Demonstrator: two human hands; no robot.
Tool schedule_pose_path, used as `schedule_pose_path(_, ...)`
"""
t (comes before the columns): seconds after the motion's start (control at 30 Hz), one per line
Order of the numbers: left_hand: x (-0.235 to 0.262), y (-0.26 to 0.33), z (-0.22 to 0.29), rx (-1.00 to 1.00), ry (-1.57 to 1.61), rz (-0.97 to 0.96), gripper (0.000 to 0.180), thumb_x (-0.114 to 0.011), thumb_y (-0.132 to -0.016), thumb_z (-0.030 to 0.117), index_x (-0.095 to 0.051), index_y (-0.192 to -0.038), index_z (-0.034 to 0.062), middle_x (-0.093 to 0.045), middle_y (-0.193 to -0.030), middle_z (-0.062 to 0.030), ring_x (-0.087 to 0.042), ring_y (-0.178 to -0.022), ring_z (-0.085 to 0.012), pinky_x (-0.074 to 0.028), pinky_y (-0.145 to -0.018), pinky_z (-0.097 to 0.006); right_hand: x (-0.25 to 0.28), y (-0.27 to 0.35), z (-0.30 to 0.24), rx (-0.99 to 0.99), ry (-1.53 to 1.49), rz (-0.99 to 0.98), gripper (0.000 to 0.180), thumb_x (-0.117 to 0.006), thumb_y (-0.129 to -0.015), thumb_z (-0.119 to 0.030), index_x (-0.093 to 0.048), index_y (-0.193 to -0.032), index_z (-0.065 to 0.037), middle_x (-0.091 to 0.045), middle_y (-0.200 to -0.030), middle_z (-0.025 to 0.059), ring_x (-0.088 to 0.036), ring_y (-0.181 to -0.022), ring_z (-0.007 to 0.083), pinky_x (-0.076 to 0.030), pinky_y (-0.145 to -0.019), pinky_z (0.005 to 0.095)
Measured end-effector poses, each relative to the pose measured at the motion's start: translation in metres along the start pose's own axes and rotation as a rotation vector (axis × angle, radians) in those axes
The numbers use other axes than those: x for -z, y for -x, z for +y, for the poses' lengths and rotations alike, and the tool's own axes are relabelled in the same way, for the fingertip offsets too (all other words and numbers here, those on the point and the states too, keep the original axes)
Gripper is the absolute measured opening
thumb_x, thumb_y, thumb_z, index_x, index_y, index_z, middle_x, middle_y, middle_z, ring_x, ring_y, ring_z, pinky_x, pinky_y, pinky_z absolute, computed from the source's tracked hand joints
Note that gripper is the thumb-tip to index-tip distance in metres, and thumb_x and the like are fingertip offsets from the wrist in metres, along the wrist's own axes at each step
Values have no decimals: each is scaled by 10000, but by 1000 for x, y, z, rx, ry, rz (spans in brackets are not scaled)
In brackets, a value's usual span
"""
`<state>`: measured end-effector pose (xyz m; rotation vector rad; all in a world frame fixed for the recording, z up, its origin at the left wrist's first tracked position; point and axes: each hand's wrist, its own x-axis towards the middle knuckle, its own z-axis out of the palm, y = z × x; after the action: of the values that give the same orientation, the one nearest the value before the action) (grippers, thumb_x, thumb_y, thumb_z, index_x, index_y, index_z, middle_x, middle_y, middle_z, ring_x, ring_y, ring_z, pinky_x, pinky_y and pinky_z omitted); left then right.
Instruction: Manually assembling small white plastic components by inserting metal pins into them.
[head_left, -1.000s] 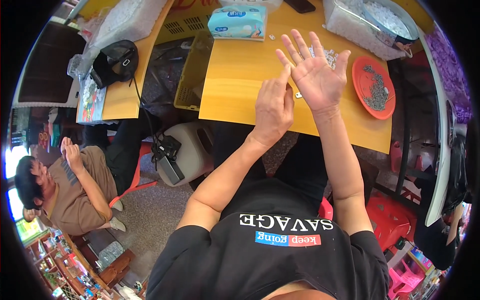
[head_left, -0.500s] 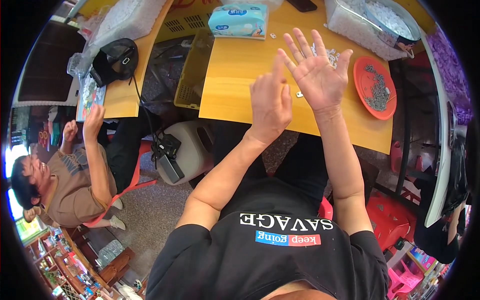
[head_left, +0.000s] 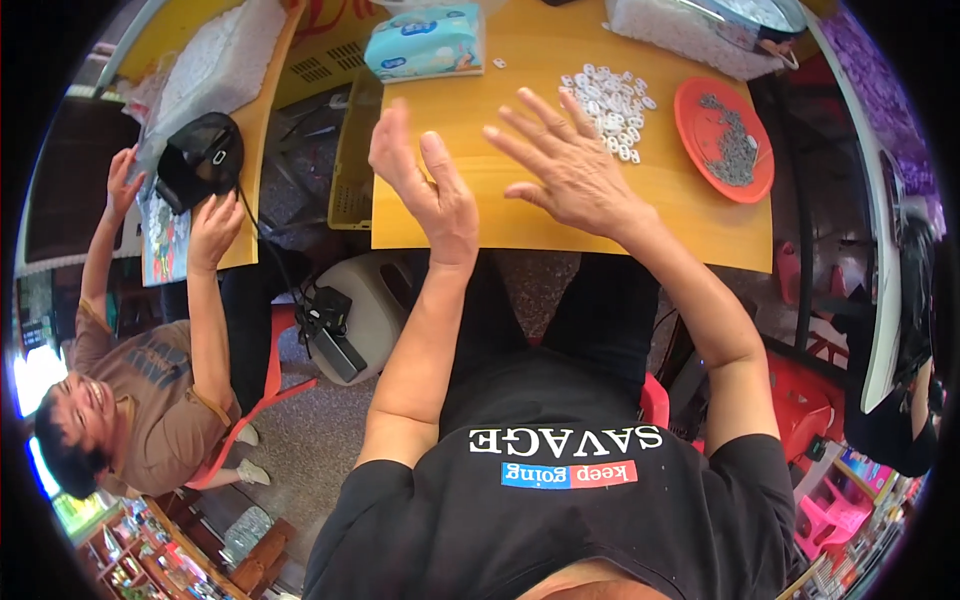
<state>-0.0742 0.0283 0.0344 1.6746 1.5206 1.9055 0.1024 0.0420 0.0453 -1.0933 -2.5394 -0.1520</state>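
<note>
While both hands, left (head_left: 425, 190), right (head_left: 570, 170), hover spread and empty, white rings (head_left: 610, 98) just beyond right fingertips.

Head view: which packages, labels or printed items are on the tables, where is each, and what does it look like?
Tissue pack: far edge of the yellow table, soft rectangular, pale blue-green with a white and blue label.
Clear plastic bag: far right corner, holding small pale pieces.
Picture booklet: side table at left, flat, multicoloured, by another person's hand.

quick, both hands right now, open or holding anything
Left hand: open, fingers together, empty, raised over the yellow table.
Right hand: open, fingers spread, empty, beside the white pieces.
</note>
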Motion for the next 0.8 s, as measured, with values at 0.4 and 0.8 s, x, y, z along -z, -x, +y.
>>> schedule_pose_path(0.4, -16, 18, 36, -290, -358, -569, 503, -529, -923, 567, -734, -1106, 146, -374, -1499, -133, -144, -1445, -386, 26, -1137, -574, -11, 6, 8, 156, -189, -48, 602, -601, -842, -365, -499, -1394, -146, -414, -1500, 25, -246, -1457, 251, -73, -1215, 497)
schedule_pose_path(0.8, -4, 0, 11, -90, -68, -300, 259, -647, -923, 205, -657, -1127, 45, -555, -1238, -127, -492, -1168, -302, -384, -996, -418, 10, 13, 49, -237, -230, 203, 161, -678, -842, -220, -696, -946, -98, -646, -878, 68, -638, -890, 273, -511, -722, 396)
